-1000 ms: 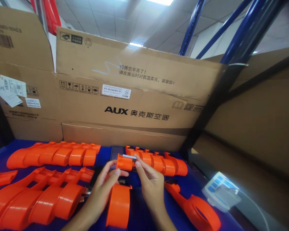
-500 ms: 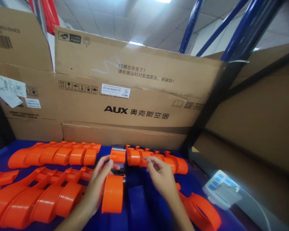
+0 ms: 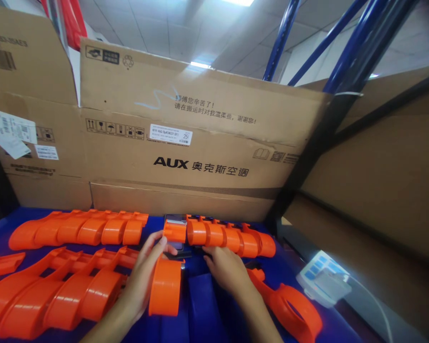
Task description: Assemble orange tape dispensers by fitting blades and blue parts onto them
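Observation:
My left hand (image 3: 148, 267) is closed on an orange plastic piece (image 3: 175, 232), its thumb and fingers pinching the left edge. Just below, a wide orange curved band (image 3: 165, 288) stands beside that hand; whether the two are one part I cannot tell. A small black-and-grey object (image 3: 180, 251) lies behind the fingers, partly hidden. My right hand (image 3: 226, 269) is low over the blue surface, fingers curled and pointing left near a dark edge. What it pinches, if anything, is hidden. Directly behind it runs a row of orange ringed parts (image 3: 232, 241).
Two more rows of orange parts (image 3: 89, 232) and larger-looking ones (image 3: 67, 295) lie to the left. A loose orange ringed part (image 3: 295, 312) is at the right, near a white-blue box (image 3: 323, 278) with a cable. Cardboard (image 3: 200, 190) walls the back; a dark post (image 3: 293, 176) stands right.
My right hand has moved down and slightly left, away from the front of the right row, and turned knuckles up. My left hand keeps its hold almost unmoved.

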Tool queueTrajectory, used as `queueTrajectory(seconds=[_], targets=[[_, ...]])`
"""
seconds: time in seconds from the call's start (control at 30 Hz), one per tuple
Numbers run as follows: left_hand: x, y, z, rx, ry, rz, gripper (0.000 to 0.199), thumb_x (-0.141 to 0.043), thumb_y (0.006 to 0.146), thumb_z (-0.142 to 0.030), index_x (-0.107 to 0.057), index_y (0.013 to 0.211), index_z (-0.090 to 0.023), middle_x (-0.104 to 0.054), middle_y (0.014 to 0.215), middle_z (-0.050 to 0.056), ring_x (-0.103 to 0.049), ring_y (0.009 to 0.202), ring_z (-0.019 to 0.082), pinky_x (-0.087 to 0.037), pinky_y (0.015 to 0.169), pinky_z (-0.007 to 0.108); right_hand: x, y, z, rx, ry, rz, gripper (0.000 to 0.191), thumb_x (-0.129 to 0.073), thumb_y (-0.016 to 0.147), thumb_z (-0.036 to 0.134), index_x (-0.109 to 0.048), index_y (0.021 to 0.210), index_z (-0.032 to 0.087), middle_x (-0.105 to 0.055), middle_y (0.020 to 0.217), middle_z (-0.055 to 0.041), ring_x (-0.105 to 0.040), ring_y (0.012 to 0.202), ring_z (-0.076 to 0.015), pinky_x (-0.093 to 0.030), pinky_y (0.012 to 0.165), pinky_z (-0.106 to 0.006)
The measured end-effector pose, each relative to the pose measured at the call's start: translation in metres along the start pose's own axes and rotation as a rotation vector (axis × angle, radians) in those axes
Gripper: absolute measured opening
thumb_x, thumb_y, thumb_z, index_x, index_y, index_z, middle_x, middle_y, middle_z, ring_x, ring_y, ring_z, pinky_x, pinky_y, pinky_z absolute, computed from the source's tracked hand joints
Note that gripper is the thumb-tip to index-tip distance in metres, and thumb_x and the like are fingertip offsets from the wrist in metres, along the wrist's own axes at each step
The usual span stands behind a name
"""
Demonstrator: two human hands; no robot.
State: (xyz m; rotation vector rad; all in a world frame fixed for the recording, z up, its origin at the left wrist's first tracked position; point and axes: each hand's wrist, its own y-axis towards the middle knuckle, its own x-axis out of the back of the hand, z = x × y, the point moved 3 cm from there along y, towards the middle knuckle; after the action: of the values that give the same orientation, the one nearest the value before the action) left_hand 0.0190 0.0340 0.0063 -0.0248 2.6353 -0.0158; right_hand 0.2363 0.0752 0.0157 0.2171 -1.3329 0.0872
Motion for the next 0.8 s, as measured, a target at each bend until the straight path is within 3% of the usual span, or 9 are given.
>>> queueTrajectory(seconds=[0.13,0.37,0.6,0.73,0.8], targets=[[0.000,0.001,0.001,-0.019,0.012,-0.009,0.048,-0.073,0.083,-0.060,-0.061,0.112,-0.024,-0.071,0.087,0.000,-0.054,0.058,0.011,-0.045,0.054,0.021,-0.001,0.001,0.000,0.023,0.004,0.012,0.028,-0.061,0.094,0.023,-0.076,0.117,0.028,-0.078,0.120,-0.0077,-0.072,0.113,-0.0281,-0.051,0.090,-0.035],[0.000,0.002,0.001,-0.010,-0.001,-0.009,0.049,-0.074,0.081,-0.061,-0.060,0.111,-0.024,-0.071,0.089,0.001,-0.056,0.059,0.012,-0.045,0.053,0.022,-0.002,0.004,0.004,0.043,-0.002,0.026,0.032,-0.067,0.090,0.021,-0.074,0.121,0.027,-0.077,0.120,-0.0094,-0.071,0.113,-0.0297,-0.051,0.092,-0.036],[0.003,0.003,0.005,-0.019,0.030,-0.024,0.051,-0.074,0.081,-0.062,-0.061,0.112,-0.024,-0.072,0.086,0.001,-0.057,0.059,0.013,-0.044,0.053,0.022,-0.001,0.003,0.008,0.065,0.002,0.011,0.018,-0.069,0.088,0.020,-0.077,0.104,0.024,-0.079,0.104,-0.0089,-0.074,0.102,-0.0292,-0.050,0.083,-0.033],[0.005,0.005,0.007,-0.010,0.019,-0.019,0.050,-0.074,0.081,-0.061,-0.060,0.112,-0.025,-0.072,0.089,0.001,-0.058,0.059,0.013,-0.045,0.053,0.023,0.008,0.000,0.004,0.091,0.039,-0.026,0.019,-0.062,0.093,0.023,-0.075,0.107,0.024,-0.079,0.102,-0.0079,-0.073,0.099,-0.0268,-0.049,0.078,-0.030],[0.005,0.006,0.008,-0.023,0.035,-0.031,0.051,-0.075,0.079,-0.062,-0.061,0.112,-0.024,-0.073,0.090,0.002,-0.060,0.061,0.014,-0.046,0.055,0.024,0.014,-0.003,0.002,0.113,0.073,-0.054,0.021,-0.058,0.097,0.029,-0.072,0.111,0.023,-0.077,0.091,-0.0059,-0.073,0.089,-0.0250,-0.048,0.072,-0.029]])
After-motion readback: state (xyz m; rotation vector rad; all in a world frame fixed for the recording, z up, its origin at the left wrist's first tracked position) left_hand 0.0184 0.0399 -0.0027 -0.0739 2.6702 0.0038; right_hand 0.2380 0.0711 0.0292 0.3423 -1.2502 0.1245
